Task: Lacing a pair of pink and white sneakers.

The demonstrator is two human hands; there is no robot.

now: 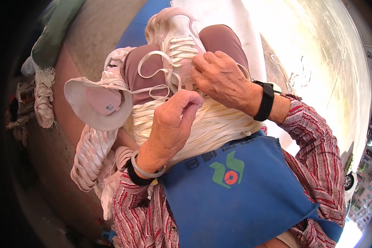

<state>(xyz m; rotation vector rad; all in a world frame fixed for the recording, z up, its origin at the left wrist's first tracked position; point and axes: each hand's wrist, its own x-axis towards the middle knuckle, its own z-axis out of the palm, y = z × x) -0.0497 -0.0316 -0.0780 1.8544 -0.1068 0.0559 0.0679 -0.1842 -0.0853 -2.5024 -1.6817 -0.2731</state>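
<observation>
A pink and white sneaker [180, 41] lies across my lap between my knees, its toe pointing away. White shoelaces [182, 49] criss-cross its front, and a loose lace end [146, 62] loops out on the left. Close to the shoe's ankle opening, my right hand [223, 80] is closed, with its fingertips mostly hidden. My left hand [171, 124] is nearer to me, thumb and forefinger pinched together; anything between them is too small to make out. Beneath both hands lies a thick bundle of cream laces [223, 124] on my lap.
A blue apron [235, 194] covers my front. On the left are a white bucket hat [76, 101] with a pink piece inside, and bunches of pink-white laces [93, 157]. Another shoe [118, 60] sits beside my left knee. Loose laces [297, 78] lie on the right.
</observation>
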